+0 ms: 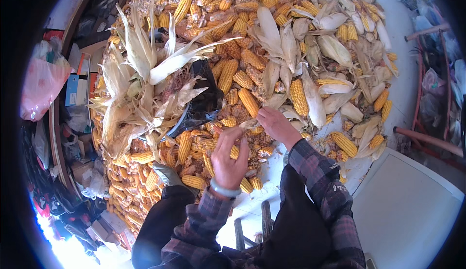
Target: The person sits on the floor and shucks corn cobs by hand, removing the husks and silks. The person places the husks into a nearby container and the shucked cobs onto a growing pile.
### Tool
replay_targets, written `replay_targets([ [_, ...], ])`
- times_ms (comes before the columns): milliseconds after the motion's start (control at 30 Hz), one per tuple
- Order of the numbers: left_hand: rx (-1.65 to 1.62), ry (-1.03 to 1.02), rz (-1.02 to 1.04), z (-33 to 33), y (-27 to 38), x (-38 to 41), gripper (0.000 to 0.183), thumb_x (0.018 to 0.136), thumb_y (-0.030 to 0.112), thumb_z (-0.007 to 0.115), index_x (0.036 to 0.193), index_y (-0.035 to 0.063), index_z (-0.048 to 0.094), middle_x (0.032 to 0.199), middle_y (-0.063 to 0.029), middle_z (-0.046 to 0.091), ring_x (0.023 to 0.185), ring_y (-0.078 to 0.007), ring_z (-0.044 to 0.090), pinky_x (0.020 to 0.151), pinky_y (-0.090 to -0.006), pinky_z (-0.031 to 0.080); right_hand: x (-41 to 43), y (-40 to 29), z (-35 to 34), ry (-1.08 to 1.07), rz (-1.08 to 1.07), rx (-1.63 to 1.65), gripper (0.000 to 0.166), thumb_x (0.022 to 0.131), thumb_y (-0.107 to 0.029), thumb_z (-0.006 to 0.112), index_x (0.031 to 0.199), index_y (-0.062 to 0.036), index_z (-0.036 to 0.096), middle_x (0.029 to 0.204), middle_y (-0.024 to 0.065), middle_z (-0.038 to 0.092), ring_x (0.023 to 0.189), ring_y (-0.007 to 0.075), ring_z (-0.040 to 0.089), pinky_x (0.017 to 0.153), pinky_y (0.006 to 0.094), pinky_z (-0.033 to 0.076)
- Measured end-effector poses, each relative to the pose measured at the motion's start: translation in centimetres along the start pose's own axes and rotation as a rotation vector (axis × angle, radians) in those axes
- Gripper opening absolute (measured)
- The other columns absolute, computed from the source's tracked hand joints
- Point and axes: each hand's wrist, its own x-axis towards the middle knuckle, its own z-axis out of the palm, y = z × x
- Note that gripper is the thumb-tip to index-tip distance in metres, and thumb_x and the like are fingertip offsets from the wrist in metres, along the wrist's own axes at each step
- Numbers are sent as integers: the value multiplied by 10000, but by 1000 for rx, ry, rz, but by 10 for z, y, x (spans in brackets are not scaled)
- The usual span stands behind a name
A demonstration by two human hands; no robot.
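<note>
Above the corn pile, my left hand [230, 156] is bent with fingers curled, a pale ring on its wrist; a small reddish thing shows by its fingertips, but whether it is held is unclear. My right hand [277, 125] reaches to the near end of a husked yellow corn cob [248, 102], its fingers touching or beside a dry husk [249, 123]. The grip is partly hidden. Another bare cob [299, 97] lies beside a cob in pale husk [314, 99]. At the left, loose dry husks [171, 67] are heaped over a dark-lined container [204, 90].
Unhusked ears [335, 50] lie at the upper right. Husked cobs [134, 196] spread at the lower left around my shoe [167, 174]. A white panel [407, 203] stands at the lower right, a reddish metal frame [429, 141] behind it. Boxes and bags [78, 90] line the left.
</note>
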Motion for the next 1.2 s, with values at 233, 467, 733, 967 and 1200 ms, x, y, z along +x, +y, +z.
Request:
replay_targets([
  [233,-276,-102,-268,55,-67,1,267,785,-44,607,1052,-28,595,999,-128,584,853,-176,615,697,-270,505,7,-22,-53,361,189,377,126,707,64,567,810,15,514,817,144,525,793,312,548,687,369,450],
  [467,-561,-215,-138,79,-74,19,225,811,-62,605,1034,-35,600,1040,-91,552,902,-159,589,750,-254,533,-1,-35,-59,454,437,771,133,732,65,576,845,14,526,812,106,541,731,199,576,673,296,457],
  [733,-329,-265,81,60,-60,37,200,755,-86,612,950,-40,617,865,-76,600,807,-128,605,702,-232,509,8,-36,-77,374,320,755,102,751,38,574,831,17,513,758,77,521,687,157,538,628,274,436],
  [967,-543,-238,-163,63,-57,30,182,722,-128,593,873,-28,599,814,-44,577,745,-104,599,647,-237,510,12,-49,-92,261,408,927,96,742,52,561,797,15,492,750,54,515,679,122,511,628,264,427],
  [1200,-999,-189,-549,56,-64,22,184,776,-110,541,932,-21,579,838,-35,558,736,-109,597,597,-239,509,-3,-55,-88,219,504,1253,64,833,-2,585,864,0,529,831,2,527,756,75,516,695,226,444],
])
